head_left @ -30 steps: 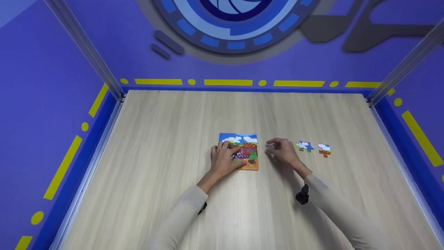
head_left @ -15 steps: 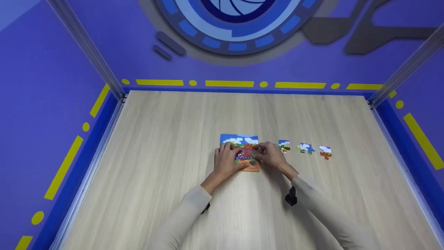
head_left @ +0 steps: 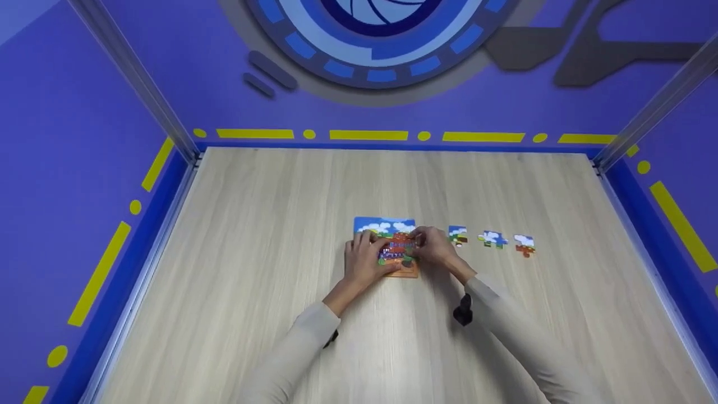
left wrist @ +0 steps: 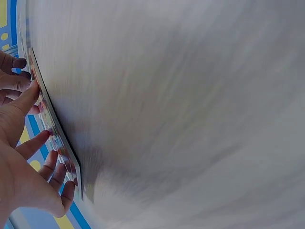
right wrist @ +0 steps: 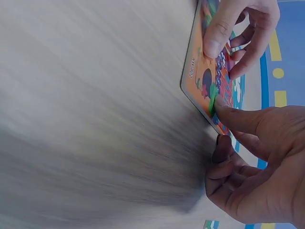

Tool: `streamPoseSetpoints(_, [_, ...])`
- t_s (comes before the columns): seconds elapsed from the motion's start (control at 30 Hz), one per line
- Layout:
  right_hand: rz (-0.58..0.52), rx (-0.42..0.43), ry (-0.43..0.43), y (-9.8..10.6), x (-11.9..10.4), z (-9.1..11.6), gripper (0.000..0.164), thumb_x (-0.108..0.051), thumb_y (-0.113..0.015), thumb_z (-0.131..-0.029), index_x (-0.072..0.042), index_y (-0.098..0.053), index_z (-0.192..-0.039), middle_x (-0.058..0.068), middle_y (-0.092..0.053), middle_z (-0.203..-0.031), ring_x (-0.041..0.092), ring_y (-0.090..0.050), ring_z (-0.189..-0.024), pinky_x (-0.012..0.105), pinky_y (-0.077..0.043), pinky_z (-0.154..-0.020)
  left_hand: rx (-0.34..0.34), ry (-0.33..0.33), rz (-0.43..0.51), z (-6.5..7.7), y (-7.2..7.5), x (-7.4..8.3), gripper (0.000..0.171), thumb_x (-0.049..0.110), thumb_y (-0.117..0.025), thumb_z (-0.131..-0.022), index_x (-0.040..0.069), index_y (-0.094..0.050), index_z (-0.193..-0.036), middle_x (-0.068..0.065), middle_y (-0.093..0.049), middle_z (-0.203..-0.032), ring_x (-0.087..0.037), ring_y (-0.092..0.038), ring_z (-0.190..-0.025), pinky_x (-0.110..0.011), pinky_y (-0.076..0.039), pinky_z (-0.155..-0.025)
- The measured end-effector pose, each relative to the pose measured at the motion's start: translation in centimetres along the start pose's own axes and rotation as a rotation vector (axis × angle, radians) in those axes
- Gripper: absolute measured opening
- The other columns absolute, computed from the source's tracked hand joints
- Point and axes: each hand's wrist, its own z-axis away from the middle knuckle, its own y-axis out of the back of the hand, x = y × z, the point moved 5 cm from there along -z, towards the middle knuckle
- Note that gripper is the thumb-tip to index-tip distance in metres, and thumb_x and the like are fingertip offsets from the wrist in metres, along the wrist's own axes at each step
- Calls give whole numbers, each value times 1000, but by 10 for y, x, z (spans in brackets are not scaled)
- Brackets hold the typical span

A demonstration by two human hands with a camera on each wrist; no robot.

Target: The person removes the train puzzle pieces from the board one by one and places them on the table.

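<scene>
Head view, puzzle under wide left grip, right grip pinching its right edge

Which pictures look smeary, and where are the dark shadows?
Head view: mostly clear, with a soft shadow beside the right sleeve; left wrist view: the table looks smeary and streaky; right wrist view: the table is streaky too, with a dark shadow near the right hand, but the puzzle's orange part looks clearer.

The right grip has moved from beside the puzzle board onto its right edge, uncovering a loose piece.
</scene>
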Motion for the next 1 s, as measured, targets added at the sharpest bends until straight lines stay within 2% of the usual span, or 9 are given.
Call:
streamPoseSetpoints(0.3, [-63,-27,-26,1,0,-3,32,2,-79,-83,7,-67,-112,5,-57,-81,14,-47,-71,26,-37,-64,-8,5,17,1,0,1,67,61,-81,-76,23,-70,-130,-6,-57,-120,-24,-50,-111,-45,-40,-91])
streamPoseSetpoints(0.43, [-76,-6,-21,1,0,-3,31,3,-80,-82,7,-66,-109,6,-57,-81,13,-47,-71,26,-37,-63,-17,8,18,2,0,2,66,61,-81,-76,25,-70,-131,-5,-57,-121,-24,-51,-112,-45,-40,-92])
streamPoseSetpoints(0.67, [-112,22,-1,0,1,0,28,6,-79,-81,3,-65,-105,12,-64,-85,12,-52,-69,23,-40,-59,-27,21,2,1,-2,2,66,59,-81,-77,22,-70,-131,-5,-57,-120,-23,-50,-112,-43,-40,-91])
streamPoseSetpoints(1.0, [-256,24,39,2,2,5,16,6,-72,-89,4,-64,-103,18,-69,-88,14,-58,-70,21,-44,-59,-28,20,-11,0,0,2,67,61,-81,-77,23,-70,-131,-5,-58,-120,-23,-50,-111,-42,-39,-90])
